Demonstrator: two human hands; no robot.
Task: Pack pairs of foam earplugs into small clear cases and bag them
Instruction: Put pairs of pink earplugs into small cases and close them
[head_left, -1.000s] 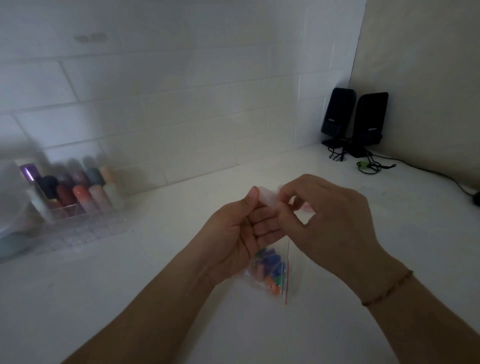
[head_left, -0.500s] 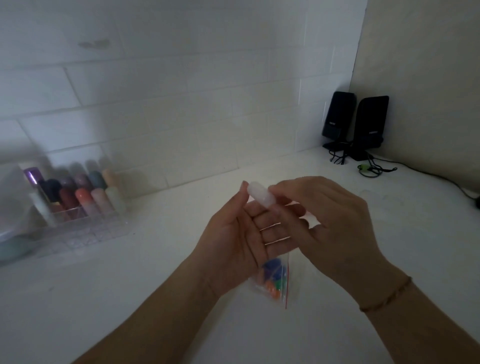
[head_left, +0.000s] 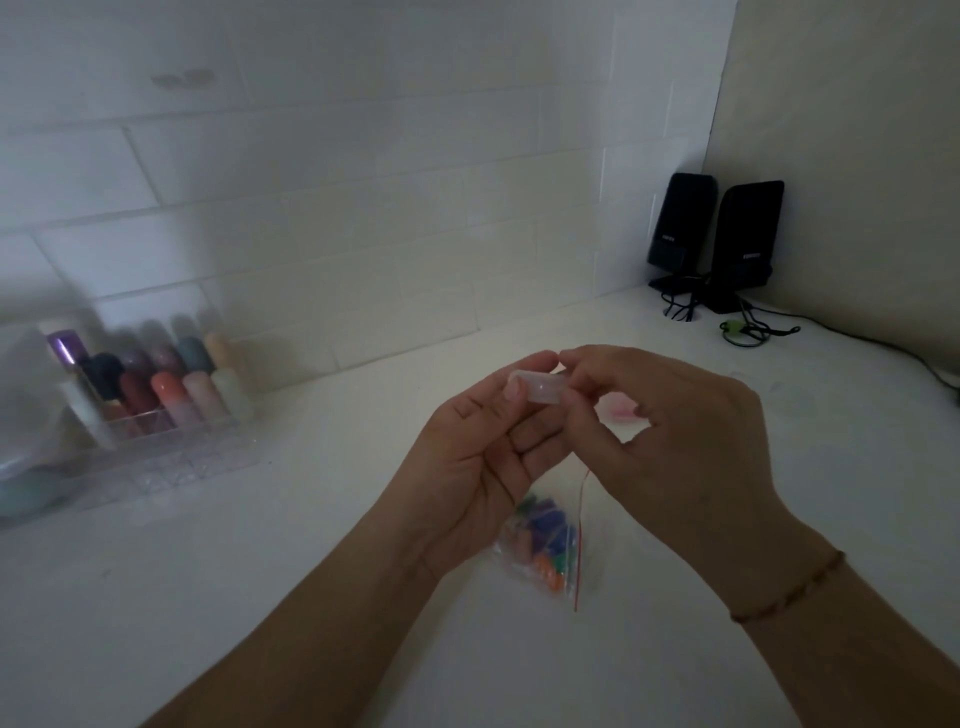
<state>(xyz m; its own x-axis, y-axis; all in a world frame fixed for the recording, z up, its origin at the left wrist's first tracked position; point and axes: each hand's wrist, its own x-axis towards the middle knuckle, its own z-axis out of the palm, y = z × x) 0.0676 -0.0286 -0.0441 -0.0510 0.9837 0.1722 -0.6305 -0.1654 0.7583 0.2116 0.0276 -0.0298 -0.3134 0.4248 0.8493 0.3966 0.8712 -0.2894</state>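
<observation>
A small clear case (head_left: 540, 388) is held up over the white counter between both hands. My left hand (head_left: 478, 462) pinches its left end with thumb and fingertips, palm turned toward me. My right hand (head_left: 670, 447) pinches its right end from above. Below the hands a clear zip bag (head_left: 545, 551) with a red seal strip lies on the counter, holding several coloured foam earplugs. Something pink (head_left: 621, 410) lies on the counter behind my right hand, mostly hidden.
A clear plastic organizer (head_left: 156, 447) with several coloured capped bottles stands at the back left against the tiled wall. Two black speakers (head_left: 717, 244) with cables (head_left: 748, 327) sit in the back right corner. The white counter (head_left: 260, 571) spreads around the hands.
Both hands have lifted the clear case a little higher and turned it sideways. The right hand's fingers have shifted along the case to its right end. The bag has stayed on the counter.
</observation>
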